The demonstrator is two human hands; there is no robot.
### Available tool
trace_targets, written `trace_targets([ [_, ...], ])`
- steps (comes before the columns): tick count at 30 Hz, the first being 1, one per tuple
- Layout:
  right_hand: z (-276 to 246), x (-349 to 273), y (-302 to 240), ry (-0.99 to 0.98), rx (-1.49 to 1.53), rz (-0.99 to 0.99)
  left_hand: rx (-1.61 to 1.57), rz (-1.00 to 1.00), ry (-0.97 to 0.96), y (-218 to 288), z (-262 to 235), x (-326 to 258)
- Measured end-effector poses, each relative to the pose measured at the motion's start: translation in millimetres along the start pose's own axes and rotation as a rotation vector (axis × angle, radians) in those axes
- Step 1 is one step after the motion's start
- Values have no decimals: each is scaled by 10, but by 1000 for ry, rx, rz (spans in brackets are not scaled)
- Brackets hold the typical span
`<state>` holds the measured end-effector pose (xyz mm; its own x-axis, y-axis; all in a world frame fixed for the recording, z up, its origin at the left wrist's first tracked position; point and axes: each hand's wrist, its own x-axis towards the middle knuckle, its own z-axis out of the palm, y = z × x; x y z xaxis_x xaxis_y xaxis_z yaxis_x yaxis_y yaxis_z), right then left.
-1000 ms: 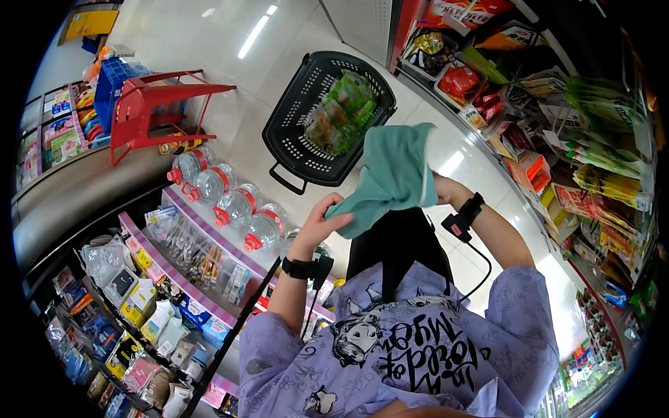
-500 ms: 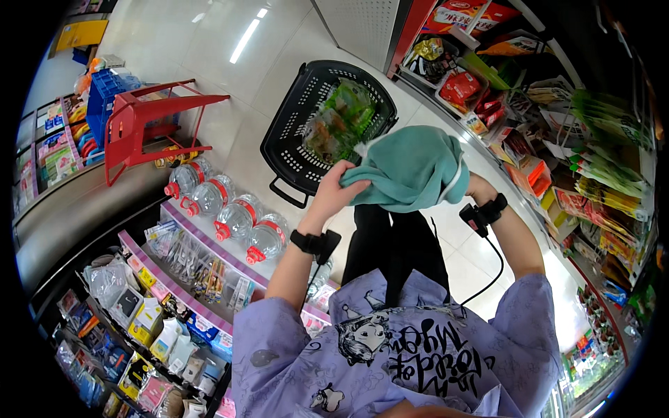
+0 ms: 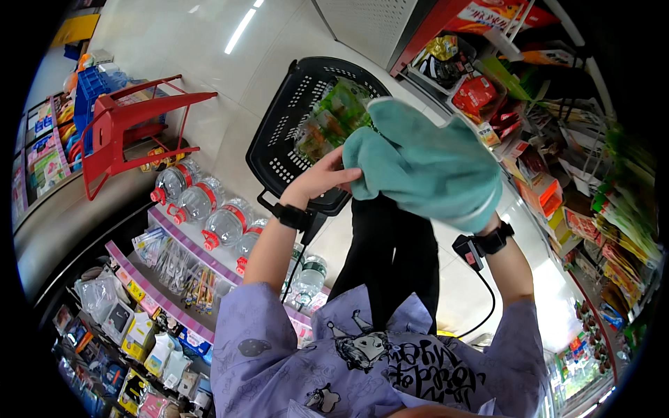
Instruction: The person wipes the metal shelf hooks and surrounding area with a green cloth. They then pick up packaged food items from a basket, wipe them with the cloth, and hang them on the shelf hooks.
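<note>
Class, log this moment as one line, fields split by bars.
left hand: holds green cloth | right hand: mostly hidden behind cloth | black basket: on floor, green packages inside

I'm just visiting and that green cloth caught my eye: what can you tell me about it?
The green cloth looks like soft, matte, bluish-green fabric with a pale edge at its lower right. It is loosely bunched and folded, held up in front of the person. The left hand pinches its left end; the right hand, at the lower right end, is mostly hidden, so its grip is unclear.
</note>
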<state>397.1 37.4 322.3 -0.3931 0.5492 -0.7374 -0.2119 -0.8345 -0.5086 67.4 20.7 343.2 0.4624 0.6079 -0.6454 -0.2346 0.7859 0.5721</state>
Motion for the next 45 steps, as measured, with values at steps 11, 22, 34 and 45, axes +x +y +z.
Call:
trace_targets([
  [11, -267, 1489, 719, -8, -47, -129, 230, 264, 390, -1402, -2592, 1876],
  [22, -938, 1950, 615, 75, -151, -467, 1285, 7, 632, -1491, -2856, 3141],
  [34, -621, 1803, 689, 28, -238, -644, 1207, 411, 517, -1142, -2608, 2231],
  [45, 575, 1897, 894, -64, -717, -1236, -388, 584, 119, -548, -1025, 1145],
])
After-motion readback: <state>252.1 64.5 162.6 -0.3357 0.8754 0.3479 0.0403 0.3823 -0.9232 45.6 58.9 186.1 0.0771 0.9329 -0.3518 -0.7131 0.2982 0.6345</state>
